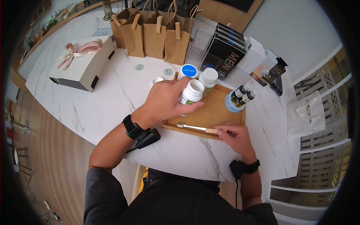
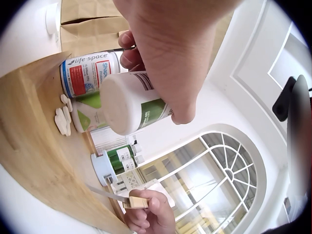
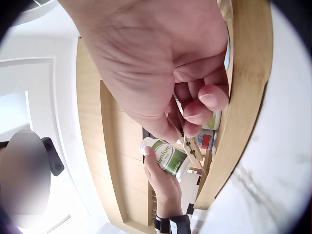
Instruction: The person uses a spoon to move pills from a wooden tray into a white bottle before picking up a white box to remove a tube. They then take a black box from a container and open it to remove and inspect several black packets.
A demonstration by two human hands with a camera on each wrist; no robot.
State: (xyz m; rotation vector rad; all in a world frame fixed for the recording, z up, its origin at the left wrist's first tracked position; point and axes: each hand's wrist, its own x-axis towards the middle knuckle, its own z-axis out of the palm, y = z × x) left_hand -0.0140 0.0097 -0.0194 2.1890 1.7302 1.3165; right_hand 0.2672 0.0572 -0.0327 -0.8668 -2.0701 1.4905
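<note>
My left hand (image 1: 165,99) grips an uncapped white supplement bottle (image 1: 195,89), held upright over the left part of the wooden tray (image 1: 215,112). Its green label reads "Selenium" in the right wrist view. In my right hand (image 1: 239,139), at the tray's near right edge, are pinched tongs (image 1: 200,128) with wooden grips and metal arms; their pale tip points left, low over the tray. Beyond the held bottle stand a blue-lidded jar (image 1: 187,70) and a white-capped bottle (image 1: 209,76). Several white tablets (image 2: 62,119) lie on the tray beside them.
A light blue holder (image 1: 233,107) with two dark green bottles (image 1: 242,95) stands on the tray's right side. A white cap (image 1: 158,80) lies left of the tray. Behind are paper bags (image 1: 153,39) and black boxes (image 1: 225,50); a ribboned gift box (image 1: 82,62) sits far left.
</note>
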